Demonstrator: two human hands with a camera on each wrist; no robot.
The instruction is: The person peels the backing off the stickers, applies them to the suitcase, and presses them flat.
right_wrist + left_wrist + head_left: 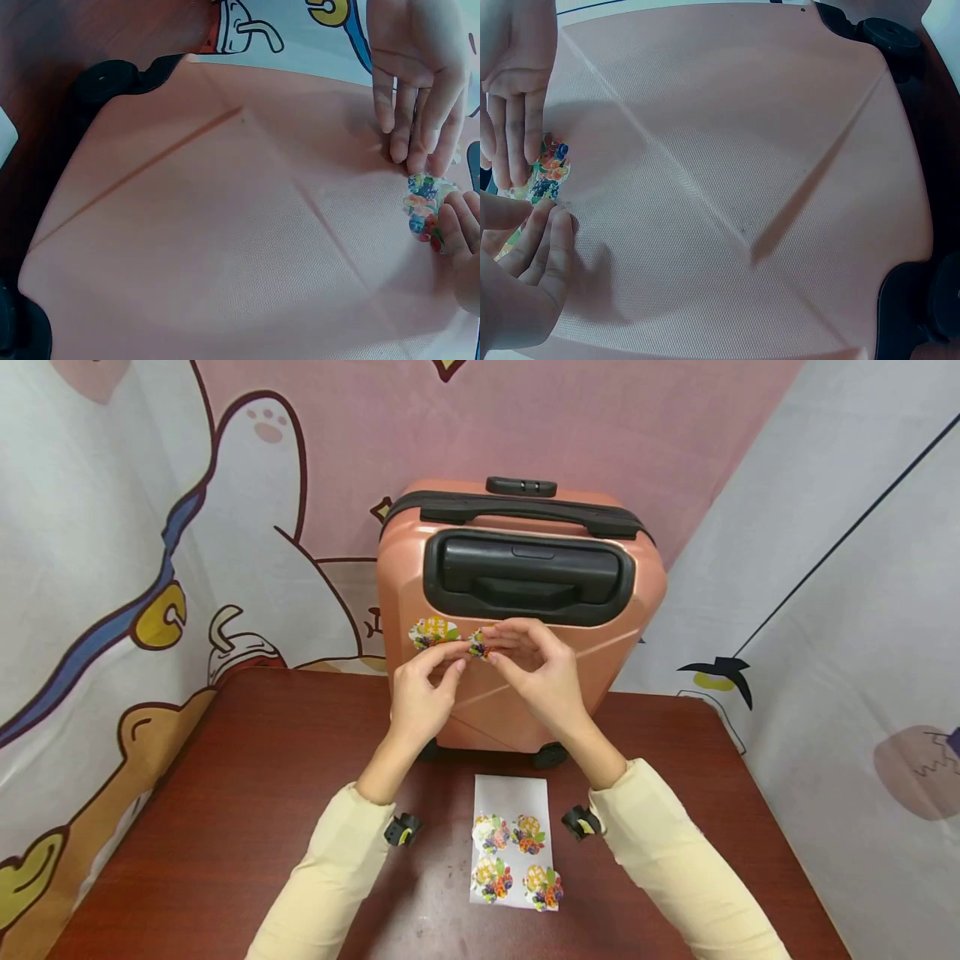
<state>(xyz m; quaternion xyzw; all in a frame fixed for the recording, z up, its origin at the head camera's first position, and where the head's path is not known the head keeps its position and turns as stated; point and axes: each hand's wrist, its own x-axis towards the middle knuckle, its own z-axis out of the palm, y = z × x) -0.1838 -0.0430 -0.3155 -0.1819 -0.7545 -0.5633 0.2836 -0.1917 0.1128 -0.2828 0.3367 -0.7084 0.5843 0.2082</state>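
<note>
Lengthwise upright, wheels [551, 755] down, stands the suitcase [491, 702], left hand [420, 692] and right hand [543, 677] touching a sticker [424, 206] with extended fingers.

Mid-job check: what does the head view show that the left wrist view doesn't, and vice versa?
Head only: the sticker sheet lying on the table, the carry handle and both pale sleeves.
Left wrist only: the fine textured grain of the suitcase shell, seen close up.
Both: the left hand and right hand at a fruit sticker, plus the suitcase's black wheels.
</note>
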